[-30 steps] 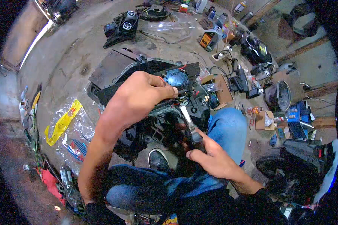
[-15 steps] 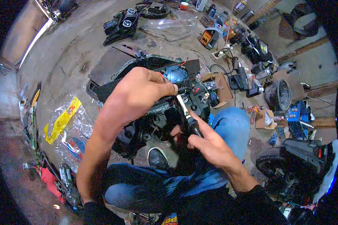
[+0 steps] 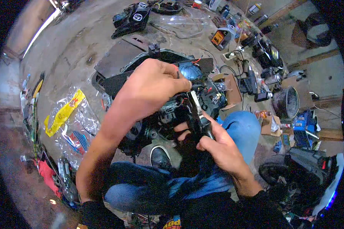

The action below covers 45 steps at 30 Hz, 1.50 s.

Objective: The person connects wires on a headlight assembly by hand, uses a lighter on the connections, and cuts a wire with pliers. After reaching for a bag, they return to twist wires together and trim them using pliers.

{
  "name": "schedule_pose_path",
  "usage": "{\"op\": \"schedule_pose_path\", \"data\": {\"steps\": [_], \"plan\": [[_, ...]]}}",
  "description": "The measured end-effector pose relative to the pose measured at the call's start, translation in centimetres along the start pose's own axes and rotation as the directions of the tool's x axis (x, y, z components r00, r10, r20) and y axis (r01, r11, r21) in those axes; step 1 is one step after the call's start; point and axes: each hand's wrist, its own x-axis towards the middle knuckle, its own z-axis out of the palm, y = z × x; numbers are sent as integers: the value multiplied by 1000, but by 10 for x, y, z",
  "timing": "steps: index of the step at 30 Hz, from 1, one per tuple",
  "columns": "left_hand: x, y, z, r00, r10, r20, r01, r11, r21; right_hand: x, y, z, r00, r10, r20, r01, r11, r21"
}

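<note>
Thumb and fingers of my left hand (image 3: pixel 153 82) are pinched together over the dark plastic scooter body part (image 3: pixel 162 114), with a bit of red wire showing between them. My right hand (image 3: pixel 221 147) grips a pliers-like tool (image 3: pixel 195 102) with a silver metal head and black handles. The tool's tip points up, right at the left fingertips. Some right fingers show on the handles' far side. Just beyond the left fingertips sits a bluish rounded lamp unit (image 3: pixel 191 71), with loose wires around it.
An open cardboard box (image 3: pixel 233 91) and a power drill (image 3: pixel 250 80) lie to the right. Farther off are a black bucket (image 3: pixel 286 103), a blue crate (image 3: pixel 304 124) and bottles. Yellow-marked plastic wrap (image 3: pixel 67 112) lies at left; a headlight housing (image 3: pixel 132 19) lies ahead.
The whole view has shifted slightly, so the floor items sit a little farther right. Both hands hold nearly the same pose, with the tool's tip still at the left fingertips.
</note>
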Motion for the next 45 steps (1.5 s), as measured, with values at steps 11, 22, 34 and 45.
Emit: {"op": "schedule_pose_path", "data": {"steps": [11, 22, 34, 45], "plan": [[0, -9, 5, 996, 45, -73, -44, 999, 4, 3, 3, -4, 1000, -16, 8, 16, 999, 52], [0, -6, 4, 995, 22, -95, -20, 1000, 24, 8, 5, -5, 997, -61, 37, 59, 996, 59], [0, -4, 5, 997, 18, -80, -16, 1000, 23, 5, -1, -9, 999, -14, 51, 4, 983, 183], [-1, -4, 3, 999, -5, -39, 4, 1000, -15, 6, 11, -4, 998, -52, -27, 56, 982, 180]]}}
